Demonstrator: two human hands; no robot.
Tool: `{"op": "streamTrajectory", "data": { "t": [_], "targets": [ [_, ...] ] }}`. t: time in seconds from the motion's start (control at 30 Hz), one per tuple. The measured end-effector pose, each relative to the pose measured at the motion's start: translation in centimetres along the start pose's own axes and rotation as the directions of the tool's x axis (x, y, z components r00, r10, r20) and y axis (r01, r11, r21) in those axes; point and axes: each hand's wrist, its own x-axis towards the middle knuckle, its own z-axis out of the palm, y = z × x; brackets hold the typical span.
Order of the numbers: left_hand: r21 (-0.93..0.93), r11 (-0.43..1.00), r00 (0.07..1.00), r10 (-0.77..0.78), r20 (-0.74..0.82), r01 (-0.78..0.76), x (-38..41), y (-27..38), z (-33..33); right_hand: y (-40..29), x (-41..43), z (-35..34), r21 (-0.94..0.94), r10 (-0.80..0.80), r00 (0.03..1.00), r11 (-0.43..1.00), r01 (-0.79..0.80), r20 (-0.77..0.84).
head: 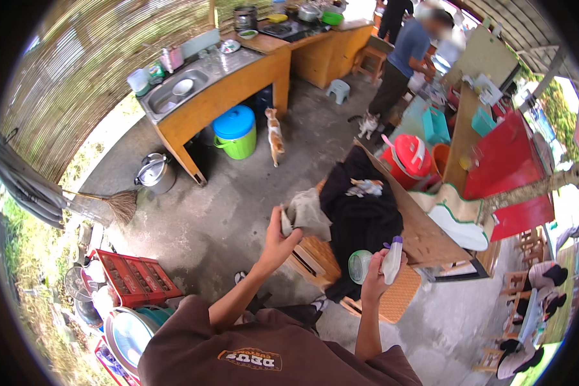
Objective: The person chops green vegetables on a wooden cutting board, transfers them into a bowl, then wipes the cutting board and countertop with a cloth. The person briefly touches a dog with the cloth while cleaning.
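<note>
My left hand (276, 246) grips a grey cloth or bag (309, 212), held out over the floor and the edge of a wooden piece with woven panels (316, 260). In my right hand (377, 277) is a white container with a purple top (392, 263), tilted; what it is exactly I cannot tell. Beside that hand, on its left, is a clear round container with a green rim (360, 266); whether my fingers touch it is unclear. Black fabric (362, 217) lies draped beyond both hands, with a small crumpled, multicoloured item (365, 187) on top.
A wooden board edge (415, 227) borders the fabric on the right, near a red lidded cooler (410, 157). Two cats (274, 135) are on the floor ahead. A metal pot (155, 173), a broom (120, 205) and red crates (137, 277) stand left. A person (405, 53) stands farther off.
</note>
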Motion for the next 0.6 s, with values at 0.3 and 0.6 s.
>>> {"op": "streamTrajectory", "data": {
  "t": [0.3, 0.6],
  "targets": [
    [-0.077, 0.949, 0.802, -0.299, -0.517, 0.305, -4.8, -1.7, -32.9, -5.8, -6.7, 31.4, 0.246, 0.248, 0.798, 0.865, -0.437, 0.549],
    [-0.212, 0.922, 0.604, -0.374, -0.704, 0.323, -2.9, -6.3, -44.1, -3.5, -4.3, 43.7, 0.09, 0.347, 0.674, 0.848, -0.523, 0.652]
  ]
}}
